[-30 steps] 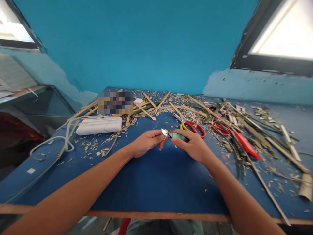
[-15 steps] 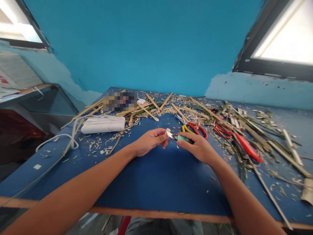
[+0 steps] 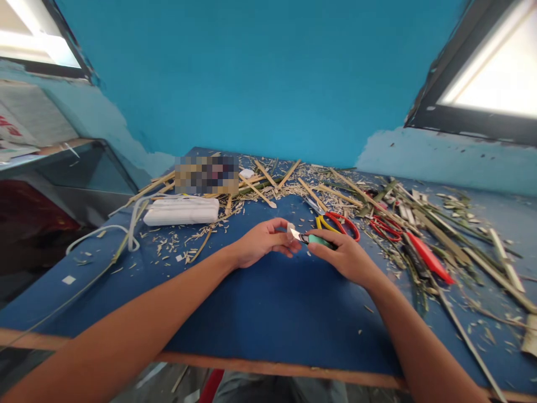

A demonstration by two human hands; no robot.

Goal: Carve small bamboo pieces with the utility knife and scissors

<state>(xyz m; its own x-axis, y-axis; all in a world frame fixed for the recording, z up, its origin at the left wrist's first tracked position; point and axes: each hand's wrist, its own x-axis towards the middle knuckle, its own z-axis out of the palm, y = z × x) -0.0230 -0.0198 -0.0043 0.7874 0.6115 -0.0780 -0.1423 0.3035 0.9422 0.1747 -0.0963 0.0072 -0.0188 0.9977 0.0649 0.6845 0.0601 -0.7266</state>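
Right hand point(image 3: 346, 256) closed around green-handled knife point(image 3: 320, 240); blade point(image 3: 296, 234) points toward left hand point(image 3: 265, 243). Left fingers curled, pinching small pale piece point(image 3: 290, 228) beside blade; contact unclear. Both hands above blue table point(image 3: 268, 313); red-handled scissors point(image 3: 356, 228) lie beyond right hand.

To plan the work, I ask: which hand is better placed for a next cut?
Probably the right hand: it grips the green knife, blade pointing toward the left hand, which seems to hold a small pale piece.
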